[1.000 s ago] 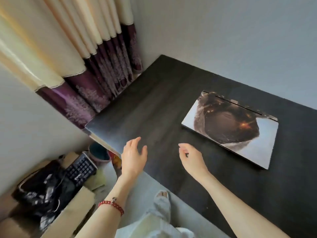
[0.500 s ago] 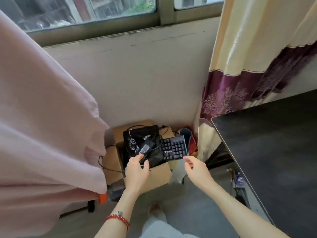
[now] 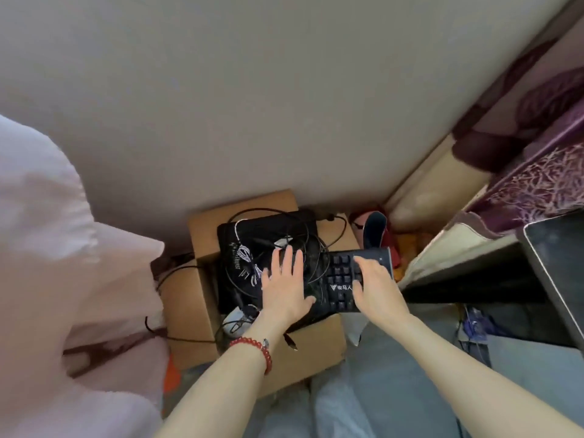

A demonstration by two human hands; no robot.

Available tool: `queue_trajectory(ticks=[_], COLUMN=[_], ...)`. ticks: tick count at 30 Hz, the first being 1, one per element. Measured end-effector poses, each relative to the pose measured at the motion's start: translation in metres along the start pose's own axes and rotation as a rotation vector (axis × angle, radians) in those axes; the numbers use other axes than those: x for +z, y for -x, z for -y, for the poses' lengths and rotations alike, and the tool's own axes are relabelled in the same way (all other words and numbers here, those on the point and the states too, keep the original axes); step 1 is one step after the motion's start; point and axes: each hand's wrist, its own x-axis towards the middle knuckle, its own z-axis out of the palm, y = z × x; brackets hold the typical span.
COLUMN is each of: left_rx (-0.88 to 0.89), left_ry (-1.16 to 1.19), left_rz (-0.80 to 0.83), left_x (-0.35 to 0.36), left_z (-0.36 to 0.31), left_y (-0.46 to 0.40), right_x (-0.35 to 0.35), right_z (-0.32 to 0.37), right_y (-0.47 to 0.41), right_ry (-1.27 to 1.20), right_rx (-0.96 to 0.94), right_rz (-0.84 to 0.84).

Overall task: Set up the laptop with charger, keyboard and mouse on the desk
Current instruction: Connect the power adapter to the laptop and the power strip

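Down at the floor beside the desk, we look over two bare forearms reaching into a cardboard box (image 3: 202, 298); we go from left to right. At nine o'clock a pale pink cloth (image 3: 63, 248) fills the frame's edge; just right of it sits the open brown box, against a plain wall (image 3: 252, 90) at twelve o'clock. Inside the box lies a flat black pad (image 3: 240, 248) with a white pattern, draped with thin black cables (image 3: 284, 216); a small pale object, perhaps a mouse (image 3: 235, 317), lies at the box's near edge, too blurred for us to be sure. At the centre the left hand (image 3: 286, 289), a red bead bracelet (image 3: 256, 346) on its wrist, lies palm down with fingers spread wide over the tangle of cables and the left end of the keyboard; it rests flat and we cannot see it gripping anything. The black keyboard (image 3: 341, 279) lies across the box's right side, its right end jutting past the box rim toward three o'clock. The right hand (image 3: 376, 289) rests on the keyboard's right end, fingers bent down over the keys; whether it has closed around the edge we cannot tell. Behind, at one o'clock, a blue and red object (image 3: 376, 229) stands on the floor; at two o'clock hangs a cream and purple curtain (image 3: 521, 172); at three o'clock the dark desk (image 3: 562, 254) corner enters the frame.
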Motion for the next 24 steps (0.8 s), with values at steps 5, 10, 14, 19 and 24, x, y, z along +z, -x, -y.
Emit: queue_trajectory(ticks=[5,10,14,19,24], left_rx=[0.067,0.158,0.074,-0.036,0.021], left_ry=[-0.213,-0.114,0.382,0.622,0.725], left_rz=[-0.036,-0.157,-0.161,-0.134,-0.244], left_x=[0.043,0.039,0.007,-0.044,-0.116], left_z=[-0.008,0.002,0.016,0.023,0.026], left_y=[-0.068,-0.075,-0.057,-0.019,0.028], right_x=[0.021,0.019,0.008,-0.017,-0.059], right_z=[-0.031,-0.039,-0.030,0.014,0.065], right_y=[-0.045,-0.055,-0.056,-0.063,-0.057], right_ry=[-0.013,-0.048,-0.090,-0.090,-0.123], right_rx=[-0.052,-0.111,-0.182,-0.364,-0.517], right_rz=[-0.034,-0.046,-0.033,-0.047,-0.010])
